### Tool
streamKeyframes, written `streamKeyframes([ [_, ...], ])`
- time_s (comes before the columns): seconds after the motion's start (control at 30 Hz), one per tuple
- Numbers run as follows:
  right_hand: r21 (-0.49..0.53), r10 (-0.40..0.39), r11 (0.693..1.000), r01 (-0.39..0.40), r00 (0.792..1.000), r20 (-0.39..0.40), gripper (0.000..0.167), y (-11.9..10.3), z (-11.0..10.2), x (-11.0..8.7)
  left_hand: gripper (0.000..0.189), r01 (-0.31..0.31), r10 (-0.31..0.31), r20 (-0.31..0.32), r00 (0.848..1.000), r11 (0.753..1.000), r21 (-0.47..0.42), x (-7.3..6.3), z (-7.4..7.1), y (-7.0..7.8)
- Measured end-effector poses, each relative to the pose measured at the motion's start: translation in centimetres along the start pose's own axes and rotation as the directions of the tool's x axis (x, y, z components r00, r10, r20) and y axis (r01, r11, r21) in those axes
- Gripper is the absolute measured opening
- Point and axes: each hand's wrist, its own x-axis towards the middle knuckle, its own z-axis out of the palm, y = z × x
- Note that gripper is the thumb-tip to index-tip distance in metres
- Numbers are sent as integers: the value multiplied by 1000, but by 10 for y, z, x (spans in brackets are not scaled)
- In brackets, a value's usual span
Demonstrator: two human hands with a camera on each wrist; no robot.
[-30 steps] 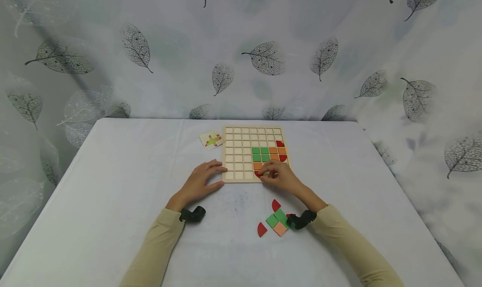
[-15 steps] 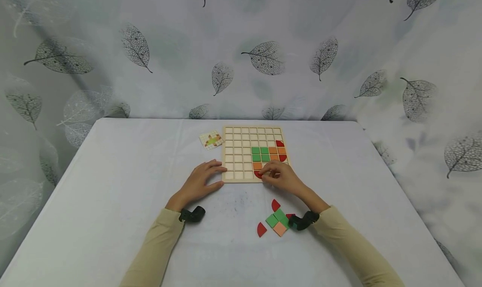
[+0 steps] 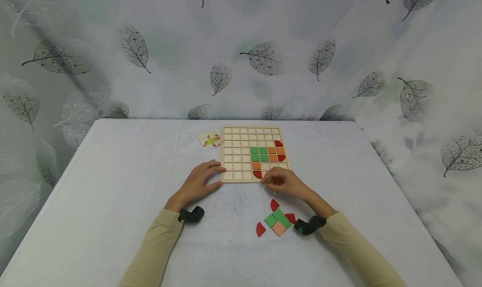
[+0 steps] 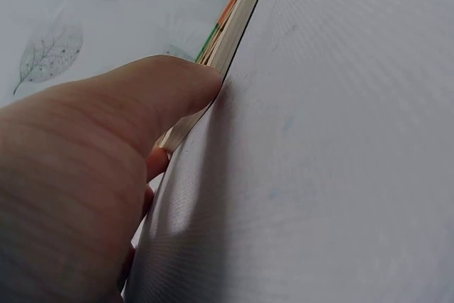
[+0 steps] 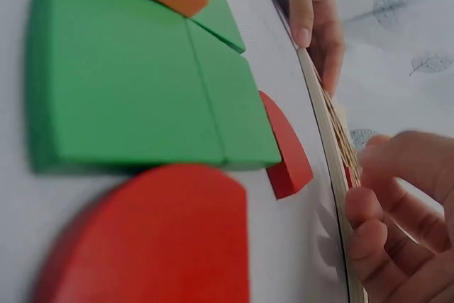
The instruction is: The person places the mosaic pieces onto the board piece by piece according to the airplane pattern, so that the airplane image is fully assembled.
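A pale wooden grid board (image 3: 241,180) lies on the white table, partly filled with green squares (image 3: 259,154), orange squares (image 3: 276,154) and red quarter-round pieces. One red quarter-round piece (image 3: 257,175) sits in a front-row cell. Just right of it, over the board's front edge, is my right hand (image 3: 288,183), fingers loosely bent; nothing shows between them in the right wrist view. My left hand (image 3: 199,181) rests at the board's front left corner, fingers spread. In the left wrist view its thumb (image 4: 170,90) touches the board's side.
In front of the board lie loose green tiles (image 3: 270,220), an orange tile (image 3: 278,228) and red quarter-round pieces (image 3: 261,229), near the right wrist camera (image 3: 309,225). A small pattern card (image 3: 210,140) lies beside the board's left side. A leaf-print curtain (image 3: 165,78) hangs behind the table.
My right hand has let go of the red quarter-round piece in the front row and drawn back slightly right and toward me. The left hand stays in place.
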Motion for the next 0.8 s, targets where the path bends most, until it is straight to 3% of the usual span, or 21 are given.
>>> streamKeyframes([
  [0.17,53,-68,997,64,995,72,16,-16,0,-7,40,0,0,-1,1000,1000,3,0,0,0],
  [0.3,85,-81,994,72,990,113,14,-33,-3,-13,40,-3,3,-6,1000,1000,-3,0,0,0],
  [0.43,123,-112,988,93,981,159,15,-36,-3,-21,40,-8,8,-8,1000,1000,-2,0,0,-1],
  [0.63,183,-250,960,212,941,226,19,-22,-4,-31,40,-12,12,-18,1000,1000,-3,0,0,0],
  [0.8,273,-283,942,195,899,334,22,-4,-4,-41,40,-16,16,-24,1000,1000,1,0,1,1],
])
